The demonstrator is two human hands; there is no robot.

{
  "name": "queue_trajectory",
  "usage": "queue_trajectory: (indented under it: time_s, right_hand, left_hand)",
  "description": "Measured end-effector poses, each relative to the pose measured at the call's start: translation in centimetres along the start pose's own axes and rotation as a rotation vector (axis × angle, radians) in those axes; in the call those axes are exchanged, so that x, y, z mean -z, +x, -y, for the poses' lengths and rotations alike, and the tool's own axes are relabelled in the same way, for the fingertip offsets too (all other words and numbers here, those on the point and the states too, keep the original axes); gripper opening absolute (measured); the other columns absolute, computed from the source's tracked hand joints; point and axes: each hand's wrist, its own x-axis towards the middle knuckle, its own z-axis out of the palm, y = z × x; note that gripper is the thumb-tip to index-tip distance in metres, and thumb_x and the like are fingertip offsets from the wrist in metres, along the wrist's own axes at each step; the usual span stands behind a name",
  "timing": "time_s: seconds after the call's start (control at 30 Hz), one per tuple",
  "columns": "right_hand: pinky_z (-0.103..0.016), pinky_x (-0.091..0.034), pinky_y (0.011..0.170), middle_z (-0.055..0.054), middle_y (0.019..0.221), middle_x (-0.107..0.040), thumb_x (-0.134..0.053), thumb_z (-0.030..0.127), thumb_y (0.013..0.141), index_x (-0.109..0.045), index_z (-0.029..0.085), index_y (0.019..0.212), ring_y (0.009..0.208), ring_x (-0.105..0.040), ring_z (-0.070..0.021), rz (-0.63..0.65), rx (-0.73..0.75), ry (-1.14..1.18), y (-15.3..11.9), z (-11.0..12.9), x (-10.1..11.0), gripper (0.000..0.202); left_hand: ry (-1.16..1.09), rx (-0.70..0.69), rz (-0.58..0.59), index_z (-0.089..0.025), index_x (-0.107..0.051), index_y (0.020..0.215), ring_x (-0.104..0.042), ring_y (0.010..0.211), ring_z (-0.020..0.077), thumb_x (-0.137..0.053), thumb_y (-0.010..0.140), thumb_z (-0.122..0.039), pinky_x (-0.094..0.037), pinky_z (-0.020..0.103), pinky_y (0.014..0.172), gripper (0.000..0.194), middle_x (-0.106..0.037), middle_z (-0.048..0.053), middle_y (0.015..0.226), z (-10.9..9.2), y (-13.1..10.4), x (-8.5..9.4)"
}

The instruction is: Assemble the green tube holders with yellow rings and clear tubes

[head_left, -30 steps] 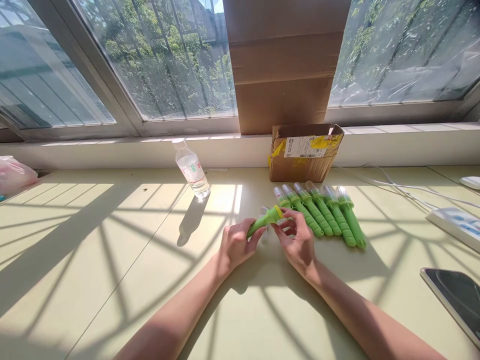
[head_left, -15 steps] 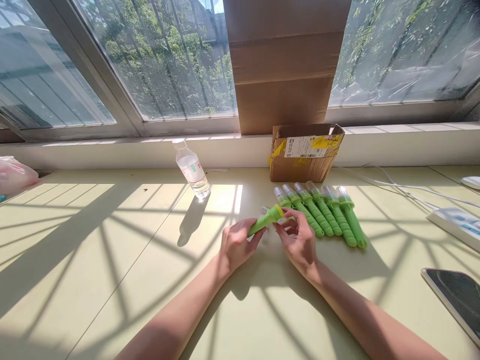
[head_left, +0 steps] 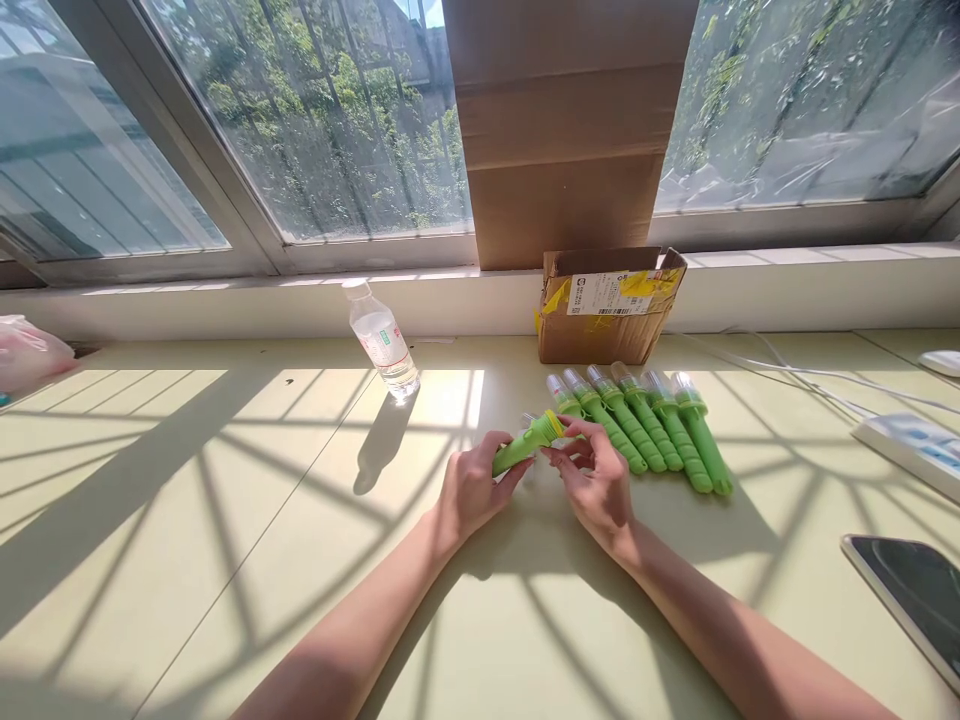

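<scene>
My left hand (head_left: 471, 490) grips the handle end of a green ribbed tube-like tool (head_left: 525, 446), held just above the pale green table (head_left: 225, 520). The fingertips of my right hand (head_left: 596, 482) pinch at the yellow-ringed head of the same tool. A small clear cap (head_left: 529, 419) lies on the table just behind it. To the right, a row of several matching green tools with clear caps (head_left: 645, 425) lies side by side, touching one another.
An open cardboard box (head_left: 606, 305) stands against the window ledge behind the row. A clear water bottle (head_left: 382, 340) leans at centre left. A phone (head_left: 911, 590), a white power strip (head_left: 907, 445) with cables and a pink bag (head_left: 26, 350) sit at the table's edges.
Both hands stay in place on the green tool; only the fingers have shifted slightly. The view has drifted a little.
</scene>
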Motion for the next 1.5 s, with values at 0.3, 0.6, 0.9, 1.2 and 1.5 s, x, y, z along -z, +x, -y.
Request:
queue_trajectory:
  time_s: [0.3, 0.6, 0.9, 1.2, 1.5]
  right_hand:
    - [-0.029, -0.054, 0.047, -0.012, 0.114, -0.07, -0.069, 0.04, 0.085, -0.053, 0.022, 0.09, 0.057, -0.064, -0.0137, -0.028, 0.018, 0.005, -0.1, -0.1, -0.3, 0.025]
    - [-0.03, -0.054, 0.05, -0.011, 0.121, -0.065, -0.062, 0.029, 0.088, -0.051, 0.023, 0.097, 0.064, -0.066, -0.0145, 0.03, 0.062, -0.056, -0.2, 0.0, -0.2, 0.016]
    - [-0.028, -0.054, 0.048, -0.011, 0.115, -0.068, -0.063, 0.036, 0.087, -0.051, 0.022, 0.095, 0.064, -0.067, -0.0153, 0.003, 0.053, -0.062, -0.1, -0.4, -0.2, 0.02]
    - [-0.028, -0.053, 0.048, -0.011, 0.112, -0.069, -0.062, 0.034, 0.087, -0.054, 0.021, 0.094, 0.059, -0.064, -0.0137, -0.025, 0.061, -0.083, -0.2, -0.4, -0.3, 0.017]
    - [-0.029, -0.053, 0.047, -0.012, 0.113, -0.07, -0.063, 0.034, 0.088, -0.052, 0.021, 0.09, 0.056, -0.062, -0.0127, -0.039, 0.078, -0.099, -0.2, -0.2, -0.2, 0.017]
  left_hand:
    - [0.209, -0.216, -0.288, -0.02, -0.062, 0.084, -0.067, 0.066, 0.0161, -0.069, 0.086, -0.027, -0.051, 0.026, 0.059, 0.01, -0.069, 0.002, 0.074, 0.9, 0.0, -0.4]
    - [0.194, -0.218, -0.273, -0.017, -0.067, 0.095, -0.069, 0.068, 0.0183, -0.07, 0.087, -0.031, -0.052, 0.028, 0.062, 0.016, -0.073, 0.006, 0.079, 0.7, 0.0, -0.2]
    - [0.151, -0.207, -0.163, -0.016, -0.068, 0.088, -0.066, 0.054, 0.0164, -0.064, 0.09, -0.034, -0.046, 0.027, 0.051, 0.019, -0.071, 0.003, 0.068, -0.1, 0.0, 0.3]
    - [0.098, -0.094, -0.09, -0.018, -0.068, 0.086, -0.059, 0.045, 0.0143, -0.06, 0.091, -0.044, -0.041, 0.026, 0.044, 0.027, -0.067, 0.001, 0.059, 0.0, 0.1, 0.2]
    - [0.033, -0.006, -0.113, -0.021, -0.062, 0.087, -0.055, 0.042, 0.012, -0.068, 0.084, -0.039, -0.039, 0.023, 0.042, 0.019, -0.065, -0.003, 0.059, 0.6, -0.2, -0.3]
